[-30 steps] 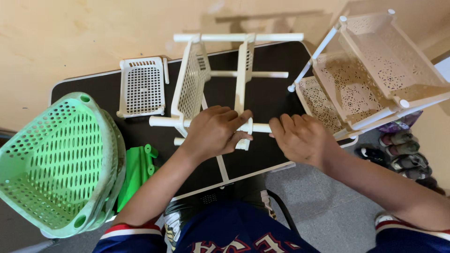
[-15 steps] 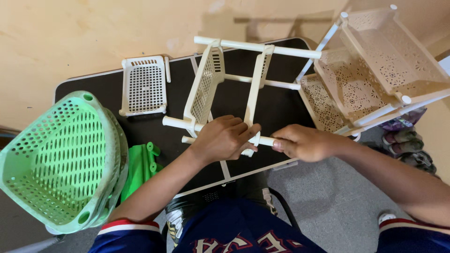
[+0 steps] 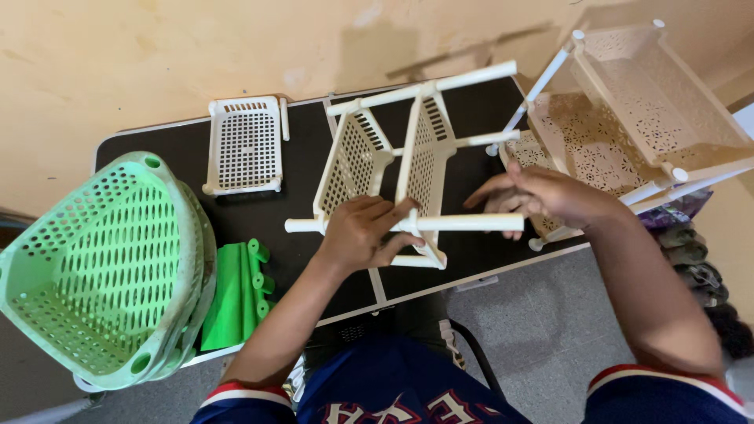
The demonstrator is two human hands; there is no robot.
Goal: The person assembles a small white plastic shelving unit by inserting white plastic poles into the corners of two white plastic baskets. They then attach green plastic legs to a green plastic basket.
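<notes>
- Centrally, a black table [image 3: 259, 212] serves as the landmark; everything else is placed against it.
- On the middle of the table stands a white plastic rack frame [image 3: 393, 157]: two perforated panels set on edge, joined by white tubes.
- Along the near side of that frame runs a white tube [image 3: 463, 223], lying roughly level above the table's front half.
- Left hand [image 3: 365, 232]: its fingers are closed around the white tube near the tube's left part, with the thumb stretched along the top towards the right panel.
- Right hand [image 3: 530, 196]: fingers spread and loosely curled, hovering at the tube's right end over the table's right edge; whether a fingertip touches the tube cannot be told, and the hand clasps nothing visible.
- The two hands are apart, with a bare stretch of tube between them.
- At the table's back left lies a small white perforated tray [image 3: 245, 145], flat and well apart from the frame.
- Off the table's left end, overlapping its corner, sits a stack of light green baskets [image 3: 94, 267], tilted so that the open mouth faces the camera.
- Just beside those baskets, on the table's front left, lie green plastic pieces [image 3: 236, 294].
- Beyond the table's right end stands a beige tiered shelf [image 3: 628, 110] with patterned trays and white posts, tilted in view.
- Behind the table rises a tan wall [image 3: 157, 55]; below its front edge is a grey floor [image 3: 550, 345].
</notes>
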